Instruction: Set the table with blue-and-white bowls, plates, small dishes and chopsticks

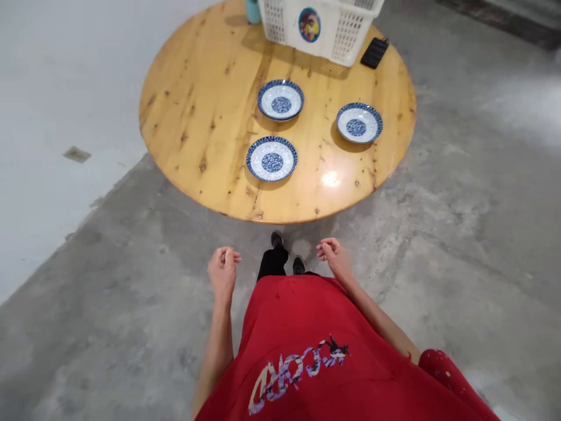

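My left hand (223, 268) hangs in the air in front of the near table edge, left of my legs. Its fingers are loosely bent and I see nothing in it. On the other side, my right hand (335, 257) is also raised, fingers half curled and slightly apart, holding nothing. Neither hand touches the round wooden table (184, 158). Three blue-and-white patterned plates lie on it: a near plate (272, 159), a plate behind it (281, 100) that seems to have another under it, and a plate at the right (359, 123).
At the table's back stands a white plastic basket (280, 23) with an oval sticker. A black phone-like object (374, 52) lies right of it, and a teal object (253, 10) left. A white wall (65, 76) rises at the left above the concrete floor (460, 263).
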### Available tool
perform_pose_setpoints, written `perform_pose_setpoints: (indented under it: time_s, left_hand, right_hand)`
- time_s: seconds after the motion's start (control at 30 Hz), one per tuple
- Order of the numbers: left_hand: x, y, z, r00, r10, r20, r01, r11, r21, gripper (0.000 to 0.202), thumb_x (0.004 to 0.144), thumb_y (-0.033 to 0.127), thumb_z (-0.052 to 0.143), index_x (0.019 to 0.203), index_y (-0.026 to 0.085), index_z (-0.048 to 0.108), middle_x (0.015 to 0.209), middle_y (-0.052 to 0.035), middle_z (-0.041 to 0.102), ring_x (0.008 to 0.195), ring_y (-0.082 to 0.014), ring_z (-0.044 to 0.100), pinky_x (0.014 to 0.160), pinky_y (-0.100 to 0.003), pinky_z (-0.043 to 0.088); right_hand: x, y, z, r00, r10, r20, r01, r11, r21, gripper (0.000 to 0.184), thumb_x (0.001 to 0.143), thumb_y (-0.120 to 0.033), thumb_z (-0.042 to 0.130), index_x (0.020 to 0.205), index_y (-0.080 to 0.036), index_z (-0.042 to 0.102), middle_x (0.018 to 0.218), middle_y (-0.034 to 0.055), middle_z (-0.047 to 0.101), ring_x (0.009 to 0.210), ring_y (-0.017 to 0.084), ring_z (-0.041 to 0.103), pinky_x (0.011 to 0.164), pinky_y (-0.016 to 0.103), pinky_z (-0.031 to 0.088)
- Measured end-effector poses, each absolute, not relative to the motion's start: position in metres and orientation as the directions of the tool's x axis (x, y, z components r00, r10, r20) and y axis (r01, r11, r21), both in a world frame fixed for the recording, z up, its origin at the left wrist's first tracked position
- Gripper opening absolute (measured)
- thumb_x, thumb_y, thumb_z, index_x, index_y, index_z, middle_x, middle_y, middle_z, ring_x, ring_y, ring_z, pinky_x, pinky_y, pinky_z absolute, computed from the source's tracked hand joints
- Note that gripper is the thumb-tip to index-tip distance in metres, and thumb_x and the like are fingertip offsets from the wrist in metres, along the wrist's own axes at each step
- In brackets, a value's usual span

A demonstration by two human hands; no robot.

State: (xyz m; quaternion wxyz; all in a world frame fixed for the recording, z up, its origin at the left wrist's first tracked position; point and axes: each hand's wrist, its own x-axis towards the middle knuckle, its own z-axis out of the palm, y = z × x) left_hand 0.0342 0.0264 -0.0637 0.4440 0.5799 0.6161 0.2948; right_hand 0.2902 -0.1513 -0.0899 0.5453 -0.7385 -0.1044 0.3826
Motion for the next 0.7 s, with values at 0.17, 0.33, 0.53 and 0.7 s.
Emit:
perform_pose_setpoints:
  time_s: [0.17,0.33,0.53,0.7]
  left_hand:
    - [0.023,0.033,-0.067,0.089,0.968,-0.234,0.470,0.166,0.867,0.025,0.083,0.041,0.055,0.088,0.018,0.063,0.073,-0.0001,0.067,0.065,-0.0151,0.068,0.063,-0.025,0.052]
    - [0.011,0.063,-0.064,0.150,0.958,-0.244,0.490,0.142,0.860,0.025,0.082,0.041,0.055,0.088,0.018,0.063,0.075,-0.0005,0.068,0.067,-0.0160,0.069,0.065,-0.025,0.053]
    - [-0.073,0.106,-0.071,0.075,0.955,-0.288,0.524,0.208,0.826,0.030,0.078,0.047,0.055,0.088,0.019,0.060,0.075,-0.0015,0.068,0.067,-0.0186,0.070,0.065,-0.030,0.056]
    - [-0.169,0.142,-0.092,-0.007,0.954,-0.301,0.572,0.251,0.781,0.030,0.080,0.047,0.052,0.088,0.019,0.058,0.075,-0.0047,0.068,0.068,-0.0218,0.071,0.064,-0.033,0.058]
  right_hand:
    - [0.272,-0.143,-0.081,0.657,0.627,-0.420,-0.200,-0.392,-0.898,0.022,0.076,-0.039,0.053,0.087,-0.020,0.058,0.076,0.0011,0.068,0.055,0.013,0.063,0.048,0.022,0.045]
    - [0.253,-0.120,-0.074,0.700,0.561,-0.441,-0.241,-0.395,-0.886,0.016,0.077,-0.033,0.051,0.083,-0.019,0.058,0.072,0.0002,0.068,0.053,0.012,0.062,0.046,0.021,0.044]
    - [0.206,-0.048,-0.074,0.659,0.523,-0.541,-0.421,-0.339,-0.841,0.009,0.076,-0.025,0.053,0.081,-0.019,0.057,0.069,0.0000,0.068,0.049,0.011,0.061,0.043,0.019,0.043]
    - [0.178,0.008,-0.066,0.665,0.527,-0.529,-0.463,-0.265,-0.846,0.006,0.077,-0.022,0.054,0.079,-0.018,0.058,0.070,0.0004,0.069,0.049,0.010,0.061,0.043,0.018,0.043]
